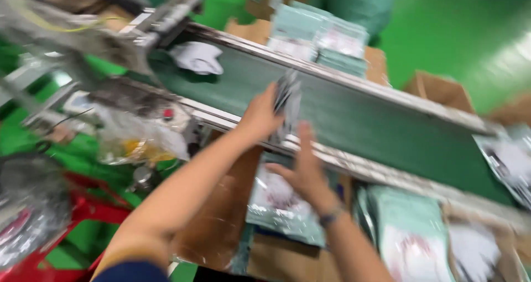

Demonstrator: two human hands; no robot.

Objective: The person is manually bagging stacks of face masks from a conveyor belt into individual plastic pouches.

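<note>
A person's left hand (259,116) pinches a slim packet (287,96) upright over the near rail (354,166) of a green conveyor (354,116); the right hand (303,168) hovers just below, fingers spread, holding nothing. The light grip could let the packet slip into the packets (279,202) stacked beneath, or catch on the rail.

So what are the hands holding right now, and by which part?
The left hand grips a flat packet by its lower left edge, above the green conveyor belt. The right hand is open beside it, holding nothing. Motion blur hides the finer grip.
</note>
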